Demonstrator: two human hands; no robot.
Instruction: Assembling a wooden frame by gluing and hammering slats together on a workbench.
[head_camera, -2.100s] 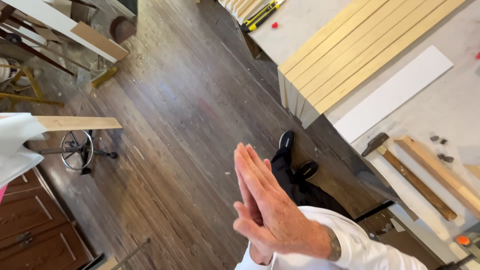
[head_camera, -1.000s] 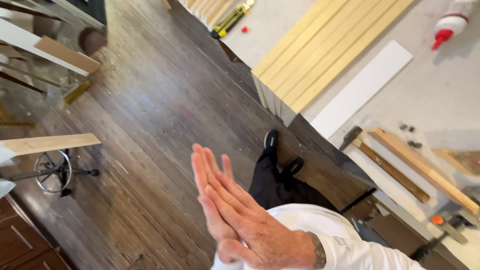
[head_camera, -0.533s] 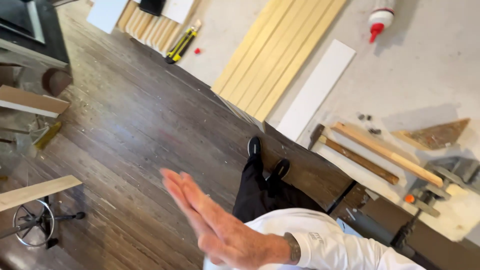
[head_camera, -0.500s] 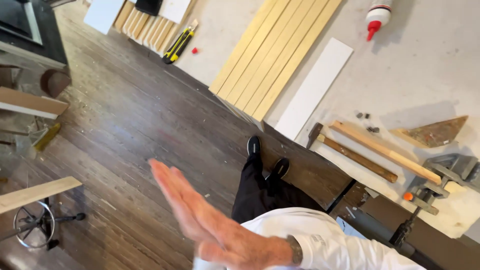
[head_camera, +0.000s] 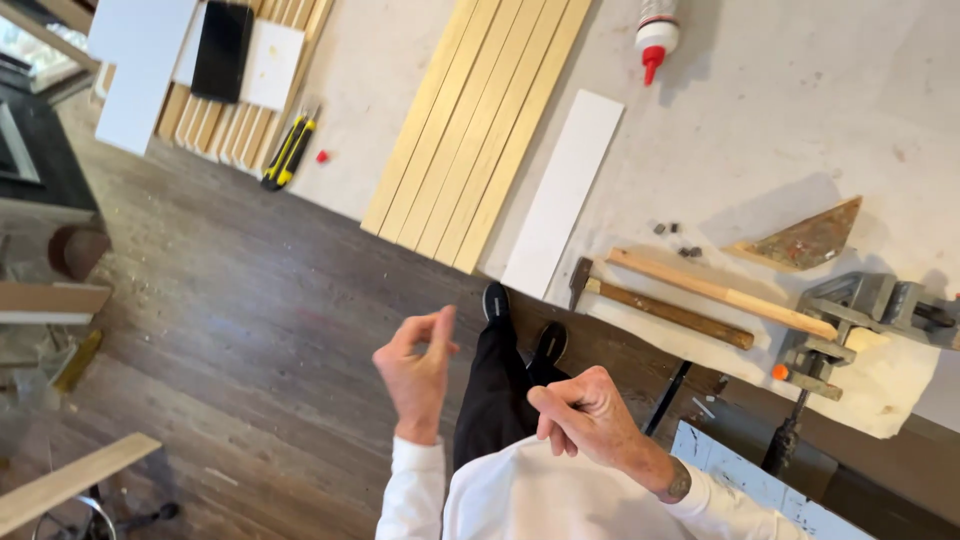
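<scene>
Head camera — looking steeply down.

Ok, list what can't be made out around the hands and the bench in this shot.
Head view only:
- Glue bottle: top cut off by the frame edge.
- Small dark bits by the hammer: too small to identify.
- Left hand, right hand: curled fingers hide the palms.

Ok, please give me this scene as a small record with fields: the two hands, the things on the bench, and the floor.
left hand: raised over the floor, fingers curled, holds nothing
right hand: loosely closed, holds nothing, near the bench edge
nearest tool: hammer lying flat
bench: pale wooden slats, white board, glue bottle, corner clamp, yellow knife
floor: dark wood planks
</scene>
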